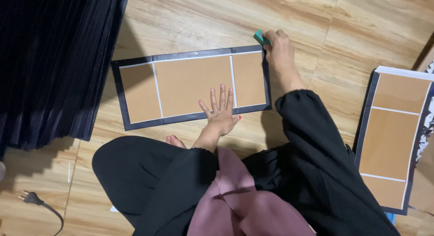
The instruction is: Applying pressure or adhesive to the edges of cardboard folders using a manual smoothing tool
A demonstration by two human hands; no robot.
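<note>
Black-bordered cover board (190, 84) lies flat on the wooden floor (316, 19) at centre: three brown cardboard panels split by thin white gaps. Left hand (221, 111) is open, fingers spread, palm pressing the board's near edge at 6 o'clock. Right hand (280, 48) is closed around a small teal block (259, 36) at the board's 1 o'clock corner. Stack of black sheets (54, 64) at 9 o'clock. Second, similar board (393, 136) at 3 o'clock. Black plug (29, 198) at 8 o'clock.
</note>
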